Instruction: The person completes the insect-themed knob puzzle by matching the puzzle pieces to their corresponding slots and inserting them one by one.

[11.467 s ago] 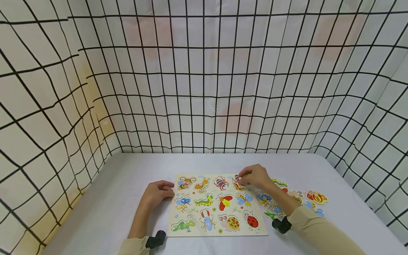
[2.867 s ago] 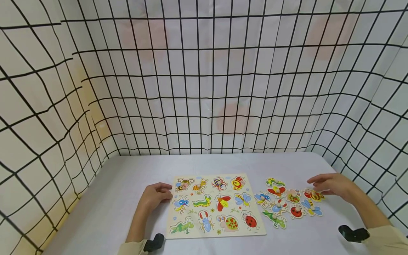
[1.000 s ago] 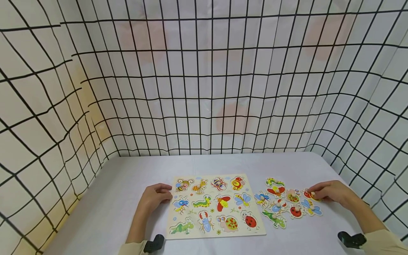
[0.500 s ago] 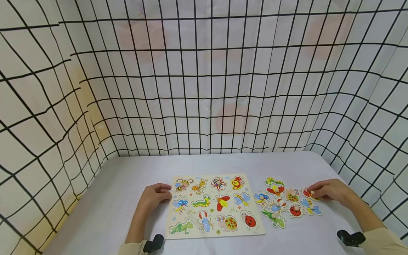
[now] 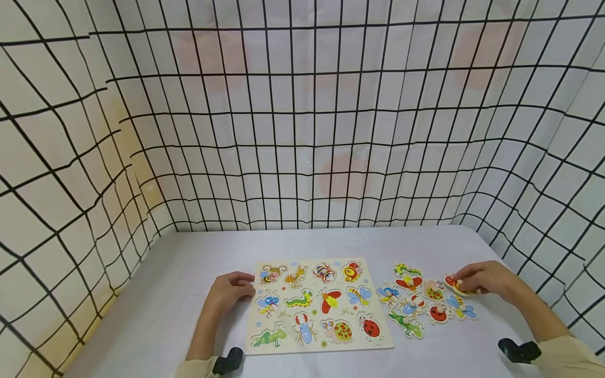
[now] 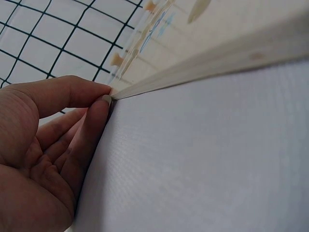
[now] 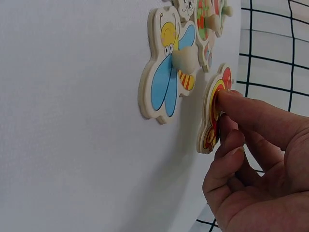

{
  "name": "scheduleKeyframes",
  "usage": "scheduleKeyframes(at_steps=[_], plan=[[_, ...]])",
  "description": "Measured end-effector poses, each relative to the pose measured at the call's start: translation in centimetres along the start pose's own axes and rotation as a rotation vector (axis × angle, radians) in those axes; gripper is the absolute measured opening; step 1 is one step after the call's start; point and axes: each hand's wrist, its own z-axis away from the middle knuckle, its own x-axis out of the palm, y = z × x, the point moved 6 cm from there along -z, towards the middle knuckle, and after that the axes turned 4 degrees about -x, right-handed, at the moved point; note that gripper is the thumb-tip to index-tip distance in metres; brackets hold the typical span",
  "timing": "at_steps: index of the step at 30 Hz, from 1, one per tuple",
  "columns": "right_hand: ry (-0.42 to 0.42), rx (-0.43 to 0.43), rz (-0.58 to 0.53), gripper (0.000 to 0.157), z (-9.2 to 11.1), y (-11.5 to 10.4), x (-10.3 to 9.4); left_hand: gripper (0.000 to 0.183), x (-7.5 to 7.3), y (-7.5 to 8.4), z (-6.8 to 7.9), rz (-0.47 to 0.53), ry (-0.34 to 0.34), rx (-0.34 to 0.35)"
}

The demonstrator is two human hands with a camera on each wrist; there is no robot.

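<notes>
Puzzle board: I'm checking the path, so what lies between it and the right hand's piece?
Head view: loose pieces, including a red-winged bug and a snail.

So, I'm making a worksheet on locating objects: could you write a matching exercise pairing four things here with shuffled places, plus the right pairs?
Things
1. Flat pale wooden puzzle board
2. Red-and-yellow butterfly-shaped wooden piece
3. Green grasshopper-shaped wooden piece
4. Green-and-yellow caterpillar-shaped wooden piece

Places
A. Of the pieces right of the board, lowest in the head view
B. With the left hand at its left edge
C. Of the pieces right of the board, highest in the head view
D. In the grip of the right hand

Right pairs: 1-B, 2-D, 3-A, 4-C
</notes>
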Motion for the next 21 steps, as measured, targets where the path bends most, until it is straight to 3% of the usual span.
scheduleKeyframes(at_steps=[21], plan=[[-0.021, -0.103, 0.081, 0.030, -1.5, -4.2, 2.1, 0.026, 0.0, 0.1, 0.2, -0.012, 0.005, -0.004]])
